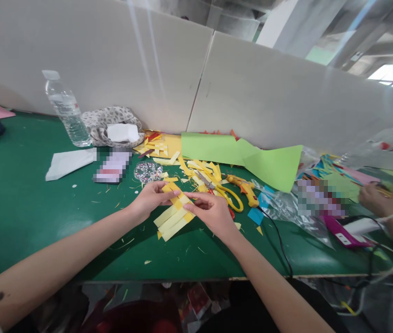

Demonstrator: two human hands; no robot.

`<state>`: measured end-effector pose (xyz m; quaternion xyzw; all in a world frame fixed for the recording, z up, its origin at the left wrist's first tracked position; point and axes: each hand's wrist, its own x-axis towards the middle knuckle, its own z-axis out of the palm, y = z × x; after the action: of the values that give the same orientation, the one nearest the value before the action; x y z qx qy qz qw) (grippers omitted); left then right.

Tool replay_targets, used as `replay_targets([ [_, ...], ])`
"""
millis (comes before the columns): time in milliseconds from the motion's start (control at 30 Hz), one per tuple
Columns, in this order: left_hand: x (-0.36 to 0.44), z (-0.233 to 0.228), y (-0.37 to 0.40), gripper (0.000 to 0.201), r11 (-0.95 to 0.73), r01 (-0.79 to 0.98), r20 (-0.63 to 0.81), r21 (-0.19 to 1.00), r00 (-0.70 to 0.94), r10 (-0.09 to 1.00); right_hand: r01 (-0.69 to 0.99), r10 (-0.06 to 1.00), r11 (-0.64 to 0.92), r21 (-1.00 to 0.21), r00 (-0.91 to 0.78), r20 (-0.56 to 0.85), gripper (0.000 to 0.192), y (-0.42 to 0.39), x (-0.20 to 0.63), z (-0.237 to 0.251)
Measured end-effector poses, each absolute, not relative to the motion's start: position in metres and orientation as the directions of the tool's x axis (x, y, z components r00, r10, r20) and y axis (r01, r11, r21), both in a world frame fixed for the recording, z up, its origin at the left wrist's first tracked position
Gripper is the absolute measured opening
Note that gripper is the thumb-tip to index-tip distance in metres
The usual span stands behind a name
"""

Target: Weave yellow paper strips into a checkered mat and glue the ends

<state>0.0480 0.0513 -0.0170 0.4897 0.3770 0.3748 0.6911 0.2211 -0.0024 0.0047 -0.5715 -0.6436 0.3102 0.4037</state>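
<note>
Between my hands is a small weave of pale and deeper yellow paper strips (171, 221), held just above the green table. Its loose pale strip ends point down toward me. My left hand (151, 198) pinches the upper left edge. On the right side, my right hand (213, 210) grips the weave with thumb and fingers. Just beyond my right hand lie yellow-handled scissors (233, 198) among cut yellow paper strips (199, 169). A yellow glue gun (247, 187) rests to the right of the scissors, its black cord running toward the table's front edge.
A water bottle (67, 111) stands at the back left beside a patterned cloth pouch (113, 120). Green paper (213, 149) lies along the partition (269, 92). At right are a magenta power strip (342, 233), cables, clear plastic, and another person's hands (383, 199). The green table (26, 185) carries scraps.
</note>
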Motion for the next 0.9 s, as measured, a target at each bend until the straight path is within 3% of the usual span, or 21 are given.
replay_targets([
  [500, 0.0487, -0.0142, 0.0504, 0.021, 0.240, -0.218, -0.134, 0.946, 0.413, 0.901, 0.337, 0.992, 0.112, -0.935, 0.020, 0.126, 0.054, 0.0010, 0.2238, -0.0007],
  [900, 0.0501, -0.0124, 0.0464, 0.023, 0.271, -0.094, -0.200, 0.958, 0.458, 0.867, 0.364, 0.992, 0.119, -0.924, -0.010, 0.124, 0.035, 0.0019, 0.2218, 0.0024],
])
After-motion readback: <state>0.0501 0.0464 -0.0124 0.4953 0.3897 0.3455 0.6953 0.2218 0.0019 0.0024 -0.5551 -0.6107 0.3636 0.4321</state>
